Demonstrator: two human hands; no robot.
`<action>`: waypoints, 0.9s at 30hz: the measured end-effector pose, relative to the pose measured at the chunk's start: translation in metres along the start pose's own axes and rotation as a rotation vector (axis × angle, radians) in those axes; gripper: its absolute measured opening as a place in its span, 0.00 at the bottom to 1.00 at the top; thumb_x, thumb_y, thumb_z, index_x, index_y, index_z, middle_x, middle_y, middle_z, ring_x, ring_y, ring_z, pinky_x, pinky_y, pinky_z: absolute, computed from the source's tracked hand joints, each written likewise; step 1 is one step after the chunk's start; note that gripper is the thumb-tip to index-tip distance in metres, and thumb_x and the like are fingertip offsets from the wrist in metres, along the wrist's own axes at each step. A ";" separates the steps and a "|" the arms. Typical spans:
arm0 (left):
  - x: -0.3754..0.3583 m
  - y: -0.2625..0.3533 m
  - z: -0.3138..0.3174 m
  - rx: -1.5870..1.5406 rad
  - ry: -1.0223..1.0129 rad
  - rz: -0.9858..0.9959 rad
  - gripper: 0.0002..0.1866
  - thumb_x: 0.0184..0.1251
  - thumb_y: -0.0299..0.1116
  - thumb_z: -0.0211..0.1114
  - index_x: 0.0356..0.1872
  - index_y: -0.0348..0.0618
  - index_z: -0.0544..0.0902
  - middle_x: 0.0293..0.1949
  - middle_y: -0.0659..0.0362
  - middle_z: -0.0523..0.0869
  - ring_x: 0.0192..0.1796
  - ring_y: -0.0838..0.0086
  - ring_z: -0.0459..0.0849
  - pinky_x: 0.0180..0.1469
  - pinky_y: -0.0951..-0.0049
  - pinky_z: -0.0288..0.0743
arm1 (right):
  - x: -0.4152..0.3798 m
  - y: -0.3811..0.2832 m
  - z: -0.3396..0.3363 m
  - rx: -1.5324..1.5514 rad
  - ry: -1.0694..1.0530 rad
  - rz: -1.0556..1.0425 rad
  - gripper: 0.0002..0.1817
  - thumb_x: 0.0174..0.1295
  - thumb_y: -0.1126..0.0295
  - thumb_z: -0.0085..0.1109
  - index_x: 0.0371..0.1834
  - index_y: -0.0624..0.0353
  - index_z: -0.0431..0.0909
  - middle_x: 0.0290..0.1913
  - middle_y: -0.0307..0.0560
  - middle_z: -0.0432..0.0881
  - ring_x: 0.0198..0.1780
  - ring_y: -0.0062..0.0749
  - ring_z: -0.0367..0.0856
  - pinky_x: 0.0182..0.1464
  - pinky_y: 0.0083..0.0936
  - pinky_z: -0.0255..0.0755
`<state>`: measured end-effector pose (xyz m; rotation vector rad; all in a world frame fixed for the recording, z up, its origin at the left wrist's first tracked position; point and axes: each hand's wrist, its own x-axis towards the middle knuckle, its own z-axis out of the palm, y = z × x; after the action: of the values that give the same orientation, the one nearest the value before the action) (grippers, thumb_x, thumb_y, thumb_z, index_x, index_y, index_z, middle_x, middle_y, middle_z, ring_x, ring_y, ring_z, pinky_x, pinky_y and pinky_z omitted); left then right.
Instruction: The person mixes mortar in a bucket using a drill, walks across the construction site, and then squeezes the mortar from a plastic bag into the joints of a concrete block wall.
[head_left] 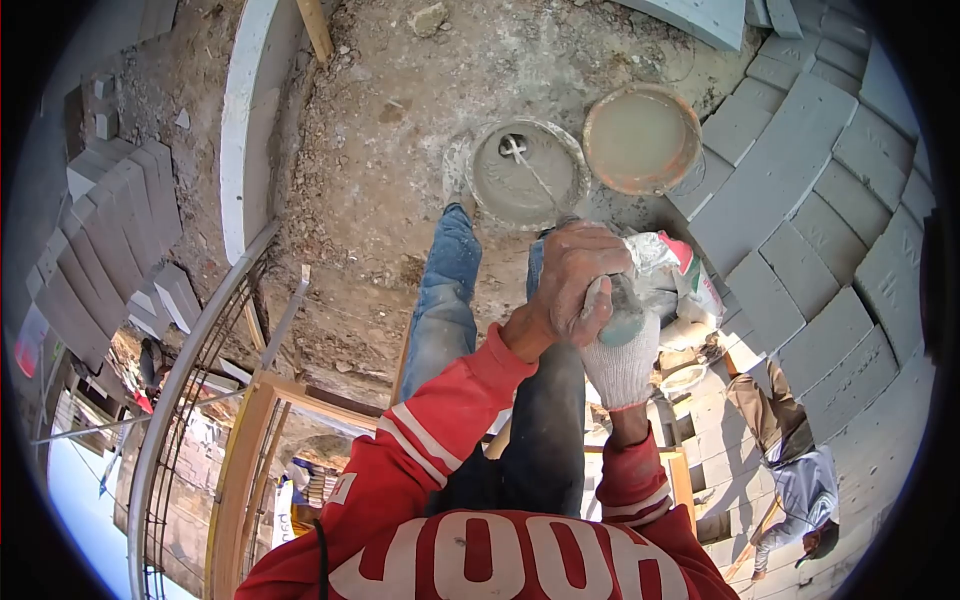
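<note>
My left hand [580, 275], bare and dusty, is closed around the front of a drill with a mixing paddle [622, 312]. My right hand [622, 368], in a whitish knit glove, grips the rear of the same drill; its fingers are partly hidden. From the drill a thin shaft slants into a round bucket [480, 205] of wet grey mortar [530, 185]. The cross-shaped paddle end [513, 147] shows at the mortar's surface, beside a dark hollow. Touching or close beside that bucket stands an orange-rimmed bucket [597, 170] holding murky water.
Grey blocks [790, 170] are stacked along the right, and more blocks [115, 220] stand at left. A crumpled bag [695, 285] lies near my right hand. A wooden frame [235, 490] and curved metal rail are at lower left. Another person [800, 480] bends at lower right.
</note>
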<state>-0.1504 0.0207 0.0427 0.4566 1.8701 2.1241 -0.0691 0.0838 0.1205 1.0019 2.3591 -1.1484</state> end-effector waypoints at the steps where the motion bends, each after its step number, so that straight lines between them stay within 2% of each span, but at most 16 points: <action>1: 0.000 0.000 -0.002 -0.043 -0.054 0.012 0.13 0.42 0.39 0.59 0.21 0.37 0.78 0.21 0.50 0.77 0.25 0.52 0.76 0.31 0.57 0.68 | 0.000 0.002 0.001 0.055 -0.001 -0.011 0.16 0.51 0.66 0.70 0.41 0.61 0.81 0.30 0.51 0.85 0.33 0.45 0.85 0.36 0.32 0.76; 4: -0.001 0.002 0.011 -0.108 -0.107 0.026 0.14 0.43 0.40 0.58 0.21 0.37 0.78 0.20 0.50 0.77 0.25 0.52 0.76 0.31 0.57 0.68 | -0.005 0.007 -0.014 -0.111 -0.056 0.091 0.14 0.52 0.68 0.69 0.40 0.61 0.82 0.32 0.51 0.85 0.34 0.45 0.85 0.36 0.31 0.76; 6: -0.005 0.003 0.032 -0.130 -0.103 0.034 0.13 0.42 0.39 0.58 0.21 0.37 0.78 0.20 0.50 0.76 0.24 0.51 0.76 0.31 0.56 0.68 | -0.014 0.027 -0.020 -0.003 0.037 0.048 0.13 0.55 0.68 0.67 0.42 0.61 0.81 0.33 0.51 0.85 0.35 0.47 0.84 0.37 0.33 0.75; 8: -0.013 -0.001 0.050 -0.090 -0.218 -0.066 0.12 0.40 0.38 0.58 0.20 0.38 0.78 0.19 0.50 0.75 0.24 0.51 0.76 0.32 0.56 0.68 | -0.018 0.041 -0.031 -0.223 0.017 0.056 0.13 0.58 0.69 0.65 0.45 0.61 0.80 0.35 0.51 0.84 0.36 0.50 0.83 0.38 0.36 0.75; 9: -0.015 0.000 0.054 -0.100 -0.287 -0.049 0.11 0.37 0.36 0.58 0.19 0.38 0.77 0.18 0.50 0.75 0.25 0.50 0.76 0.32 0.56 0.69 | -0.031 0.057 -0.027 -0.173 0.075 0.072 0.16 0.60 0.69 0.64 0.49 0.61 0.78 0.37 0.52 0.83 0.37 0.52 0.82 0.39 0.38 0.74; 12: -0.035 0.004 0.053 -0.066 -0.430 -0.115 0.10 0.37 0.35 0.58 0.21 0.38 0.77 0.20 0.49 0.75 0.24 0.50 0.75 0.30 0.56 0.67 | -0.057 0.074 -0.014 -0.232 0.152 0.016 0.18 0.60 0.69 0.64 0.52 0.62 0.75 0.40 0.53 0.83 0.39 0.52 0.82 0.40 0.39 0.73; 13: -0.045 0.002 0.050 -0.087 -0.463 -0.166 0.11 0.35 0.33 0.58 0.22 0.38 0.77 0.20 0.48 0.75 0.26 0.49 0.76 0.31 0.55 0.68 | -0.061 0.066 -0.015 -0.197 -0.001 0.177 0.20 0.60 0.68 0.64 0.53 0.62 0.73 0.40 0.54 0.82 0.41 0.52 0.81 0.42 0.40 0.73; 15: -0.060 0.003 0.042 -0.061 -0.510 -0.160 0.11 0.35 0.33 0.59 0.22 0.37 0.78 0.21 0.48 0.76 0.26 0.49 0.76 0.32 0.55 0.68 | -0.093 0.099 0.012 -0.226 0.021 0.166 0.26 0.57 0.68 0.66 0.57 0.67 0.70 0.43 0.56 0.80 0.44 0.52 0.80 0.46 0.40 0.72; 16: -0.069 0.004 0.040 -0.039 -0.545 -0.158 0.11 0.35 0.32 0.59 0.22 0.37 0.78 0.21 0.49 0.76 0.27 0.49 0.77 0.33 0.55 0.69 | -0.099 0.096 0.017 -0.195 -0.031 0.240 0.30 0.56 0.67 0.67 0.60 0.68 0.67 0.46 0.58 0.79 0.47 0.52 0.79 0.49 0.40 0.72; 17: -0.089 -0.001 0.038 -0.061 -0.438 -0.202 0.11 0.35 0.31 0.59 0.23 0.37 0.79 0.23 0.48 0.78 0.29 0.49 0.78 0.34 0.56 0.71 | -0.105 0.093 0.021 -0.168 -0.082 0.315 0.34 0.55 0.67 0.68 0.63 0.70 0.65 0.49 0.59 0.79 0.49 0.53 0.79 0.51 0.40 0.72; 20: -0.093 0.000 0.010 -0.033 -0.468 -0.139 0.10 0.38 0.30 0.59 0.24 0.35 0.79 0.25 0.47 0.81 0.30 0.49 0.80 0.35 0.57 0.72 | -0.118 0.090 0.055 -0.168 0.014 0.153 0.29 0.56 0.67 0.67 0.59 0.67 0.69 0.46 0.57 0.80 0.47 0.48 0.81 0.47 0.38 0.73; 21: -0.091 0.001 -0.001 0.012 -0.487 -0.129 0.12 0.42 0.33 0.59 0.25 0.34 0.80 0.25 0.46 0.81 0.29 0.49 0.80 0.34 0.57 0.72 | -0.113 0.078 0.057 -0.159 0.015 0.156 0.29 0.56 0.67 0.67 0.59 0.67 0.69 0.46 0.57 0.80 0.47 0.48 0.81 0.47 0.38 0.73; 23: -0.085 -0.001 -0.019 -0.004 -0.478 -0.134 0.13 0.43 0.35 0.58 0.25 0.34 0.80 0.25 0.46 0.82 0.29 0.49 0.81 0.34 0.57 0.72 | -0.091 0.051 0.056 0.300 -0.119 0.399 0.18 0.55 0.69 0.67 0.46 0.66 0.75 0.38 0.53 0.82 0.39 0.42 0.83 0.40 0.34 0.74; 24: -0.081 -0.003 -0.026 -0.026 -0.461 -0.135 0.14 0.45 0.36 0.57 0.25 0.33 0.80 0.25 0.46 0.82 0.28 0.50 0.81 0.34 0.57 0.72 | -0.085 0.046 0.061 0.307 -0.112 0.403 0.18 0.55 0.69 0.67 0.46 0.66 0.75 0.38 0.53 0.82 0.39 0.42 0.83 0.40 0.34 0.74; 26: -0.067 -0.002 -0.034 0.009 -0.448 -0.082 0.16 0.49 0.40 0.56 0.25 0.33 0.81 0.25 0.47 0.83 0.27 0.51 0.82 0.33 0.58 0.72 | -0.073 0.039 0.069 0.302 -0.011 0.322 0.17 0.50 0.64 0.70 0.41 0.59 0.80 0.34 0.50 0.85 0.36 0.45 0.84 0.50 0.38 0.72; 27: -0.062 -0.006 -0.038 -0.015 -0.431 -0.065 0.13 0.47 0.35 0.57 0.29 0.35 0.80 0.26 0.48 0.82 0.29 0.51 0.81 0.35 0.58 0.73 | -0.064 0.034 0.063 0.231 -0.014 0.229 0.16 0.48 0.64 0.71 0.39 0.58 0.81 0.32 0.50 0.85 0.34 0.47 0.85 0.42 0.35 0.76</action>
<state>-0.1088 -0.0377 0.0287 0.7692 1.5981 1.8168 -0.0006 0.0200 0.0980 1.2965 2.0684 -1.3506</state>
